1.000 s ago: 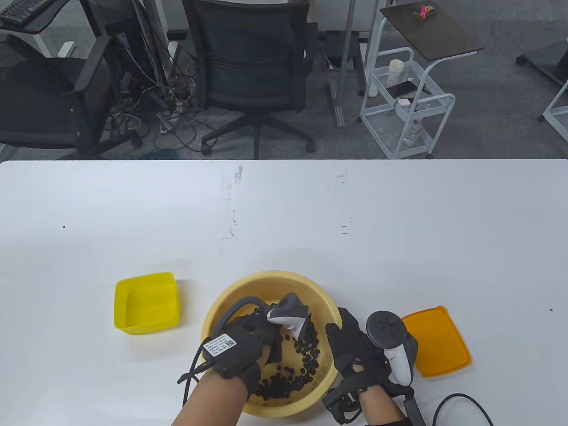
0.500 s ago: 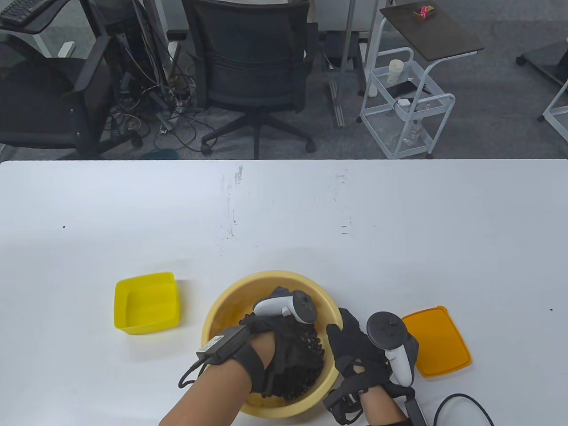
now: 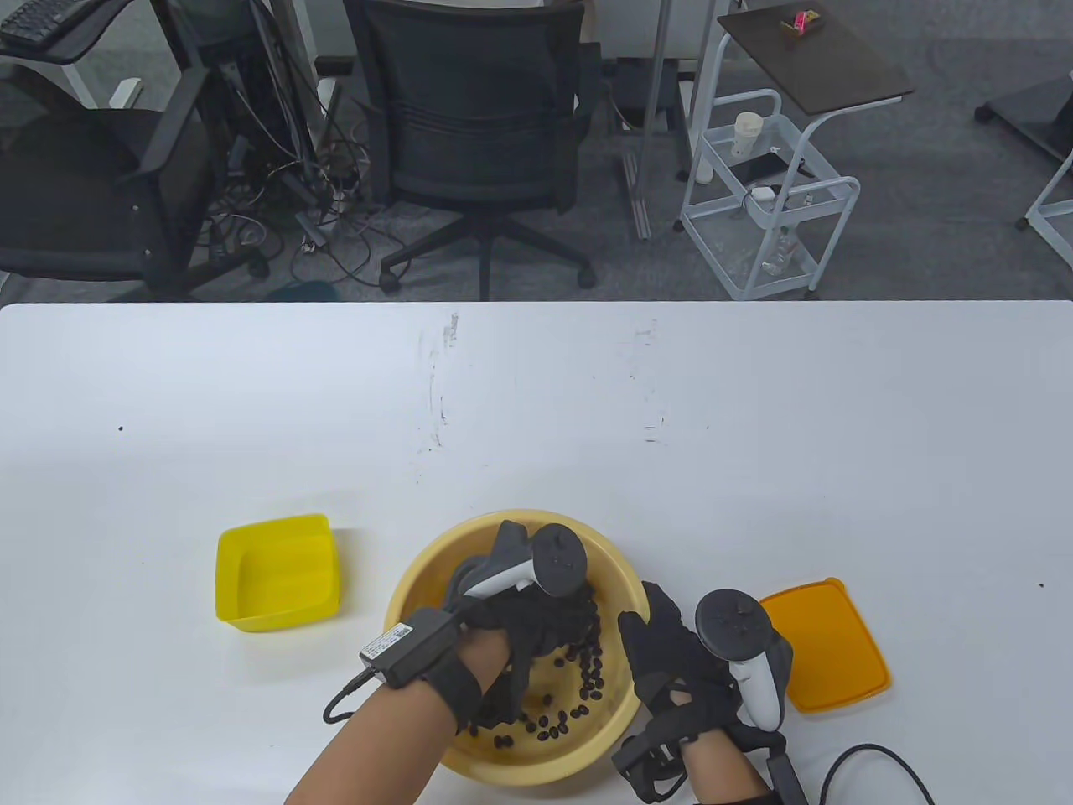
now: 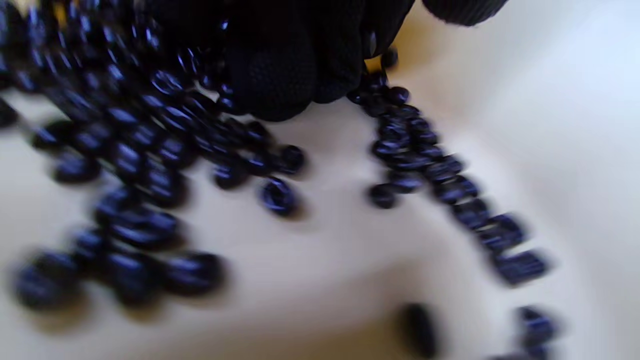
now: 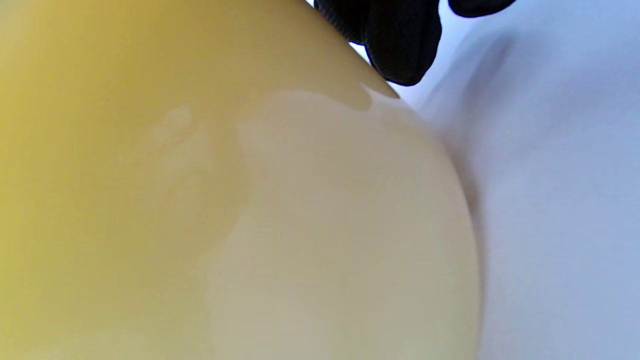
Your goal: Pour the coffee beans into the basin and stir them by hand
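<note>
The round yellow basin [image 3: 417, 579] stands near the table's front edge with dark coffee beans [image 3: 587, 667] scattered on its floor. My left hand [image 3: 545, 625] is inside the basin, its gloved fingers down among the beans [image 4: 145, 220]; the fingertips [image 4: 272, 75] touch the pale floor [image 4: 325, 260]. My right hand [image 3: 658, 646] holds the basin's right side, thumb over the rim and fingers along the outer wall [image 5: 150, 200]. One right fingertip [image 5: 400, 45] shows at the wall's edge.
A small yellow box [image 3: 277, 570] sits left of the basin, with nothing in it. An orange lid [image 3: 826, 646] lies flat to the right, beside my right hand. A black cable [image 3: 872, 755] curls at the front right. The white table [image 3: 536, 402] stretches beyond.
My left hand has swept from the basin's near left toward its far right, dragging beans along. Beans now lie thinly along the near and right floor. The right hand has stayed put.
</note>
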Motion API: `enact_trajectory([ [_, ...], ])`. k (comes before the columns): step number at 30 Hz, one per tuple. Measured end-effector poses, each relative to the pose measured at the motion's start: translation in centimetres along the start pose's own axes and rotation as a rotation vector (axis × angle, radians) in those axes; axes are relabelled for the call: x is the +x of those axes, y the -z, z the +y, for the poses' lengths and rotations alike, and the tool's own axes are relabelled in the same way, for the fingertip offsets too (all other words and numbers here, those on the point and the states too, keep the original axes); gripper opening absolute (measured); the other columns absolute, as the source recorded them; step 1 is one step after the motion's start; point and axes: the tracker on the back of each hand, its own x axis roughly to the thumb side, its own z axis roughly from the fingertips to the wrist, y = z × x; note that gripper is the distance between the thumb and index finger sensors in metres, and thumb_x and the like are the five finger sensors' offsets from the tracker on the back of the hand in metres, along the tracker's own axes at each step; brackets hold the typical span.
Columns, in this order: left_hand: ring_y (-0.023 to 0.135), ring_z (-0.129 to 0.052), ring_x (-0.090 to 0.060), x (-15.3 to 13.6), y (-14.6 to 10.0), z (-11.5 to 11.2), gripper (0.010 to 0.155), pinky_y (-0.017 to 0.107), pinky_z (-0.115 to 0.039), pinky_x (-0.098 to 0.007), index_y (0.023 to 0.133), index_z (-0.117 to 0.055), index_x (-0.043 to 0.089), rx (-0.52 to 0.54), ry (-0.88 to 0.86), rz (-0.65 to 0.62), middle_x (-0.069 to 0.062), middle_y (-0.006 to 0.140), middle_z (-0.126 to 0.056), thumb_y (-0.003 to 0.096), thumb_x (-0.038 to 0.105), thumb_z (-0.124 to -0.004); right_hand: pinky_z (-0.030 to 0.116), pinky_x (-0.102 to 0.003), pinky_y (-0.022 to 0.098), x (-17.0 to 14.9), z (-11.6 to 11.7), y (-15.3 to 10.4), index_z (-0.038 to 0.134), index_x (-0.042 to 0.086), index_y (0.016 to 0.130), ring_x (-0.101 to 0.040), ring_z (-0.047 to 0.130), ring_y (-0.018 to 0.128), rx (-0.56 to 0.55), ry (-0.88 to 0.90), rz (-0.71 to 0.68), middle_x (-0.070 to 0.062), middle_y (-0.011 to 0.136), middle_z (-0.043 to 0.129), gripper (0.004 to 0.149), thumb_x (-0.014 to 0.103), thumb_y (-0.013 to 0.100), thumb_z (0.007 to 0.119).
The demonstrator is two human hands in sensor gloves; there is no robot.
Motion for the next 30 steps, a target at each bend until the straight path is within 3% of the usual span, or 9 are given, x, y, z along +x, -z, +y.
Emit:
enact_trajectory([
  [3,0.083,-0.083,-0.032,0.7,-0.3,-0.2,0.059,0.075,-0.053,-0.052,0.104,-0.054,0.021,-0.029,0.244,0.084,-0.014,0.099,-0.069,0.0528,0.048,-0.060,0.044,-0.061,0.067,0.0,0.0,0.0,0.025,0.006,0.094,-0.043,0.068,0.089,-0.001,0.002,0.002,-0.020,0.097,0.045,0.063,0.043,0.050,0.051],
  [7,0.078,-0.095,-0.034,1.1,-0.2,-0.6,0.066,0.070,-0.065,-0.050,0.103,-0.055,0.010,-0.141,0.559,0.191,-0.020,0.093,-0.077,0.0518,0.051,-0.059,0.044,-0.061,0.067,0.0,0.0,-0.1,0.025,0.006,0.095,-0.044,0.067,0.089,-0.003,0.006,0.005,-0.020,0.097,0.045,0.063,0.043,0.050,0.051],
  [12,0.058,-0.105,-0.030,0.3,-0.2,-1.4,0.072,0.062,-0.074,-0.047,0.096,-0.064,-0.002,-0.279,0.684,0.274,-0.023,0.077,-0.090,0.0512,0.054,-0.056,0.043,-0.061,0.067,0.1,0.0,-0.1,0.026,0.006,0.095,-0.044,0.067,0.089,-0.017,0.003,0.011,-0.020,0.097,0.045,0.063,0.043,0.050,0.051],
  [14,0.049,-0.109,-0.030,0.3,-0.3,-1.8,0.074,0.060,-0.076,-0.047,0.089,-0.072,-0.007,-0.343,0.664,0.303,-0.024,0.069,-0.096,0.0509,0.055,-0.056,0.043,-0.061,0.067,0.0,0.0,-0.1,0.026,0.006,0.095,-0.044,0.067,0.089,-0.015,0.005,0.011,-0.020,0.097,0.045,0.063,0.043,0.050,0.051],
  [17,0.042,-0.111,-0.031,0.0,-0.1,-2.3,0.075,0.060,-0.077,-0.046,0.081,-0.081,-0.006,-0.550,0.564,0.332,-0.023,0.062,-0.101,0.0508,0.057,-0.054,0.043,-0.061,0.067,0.0,-0.1,-0.1,0.026,0.006,0.095,-0.044,0.067,0.089,-0.012,0.007,0.013,-0.020,0.097,0.046,0.063,0.043,0.050,0.051],
  [20,0.033,-0.113,-0.031,-0.4,0.1,-3.2,0.073,0.058,-0.079,-0.045,0.071,-0.090,-0.004,-0.669,0.408,0.253,-0.021,0.052,-0.107,0.0500,0.057,-0.056,0.043,-0.061,0.067,0.0,-0.1,-0.1,0.026,0.006,0.095,-0.044,0.067,0.089,-0.015,0.003,0.013,-0.020,0.097,0.046,0.063,0.043,0.050,0.051],
  [25,0.027,-0.115,-0.029,-0.1,0.4,-3.7,0.071,0.057,-0.081,-0.044,0.064,-0.094,-0.002,-0.768,0.109,0.128,-0.017,0.045,-0.111,0.0491,0.057,-0.059,0.043,-0.061,0.067,0.0,-0.1,-0.1,0.026,0.006,0.095,-0.044,0.067,0.089,-0.016,0.000,0.013,-0.020,0.097,0.046,0.063,0.043,0.050,0.051],
  [30,0.038,-0.117,-0.026,0.8,1.4,-4.4,0.068,0.056,-0.081,-0.044,0.071,-0.092,0.003,-0.769,-0.303,-0.040,-0.013,0.054,-0.110,0.0498,0.058,-0.058,0.043,-0.061,0.067,-0.1,-0.2,-0.2,0.026,0.006,0.095,-0.044,0.067,0.089,-0.018,-0.007,0.011,-0.020,0.097,0.045,0.063,0.043,0.050,0.051],
])
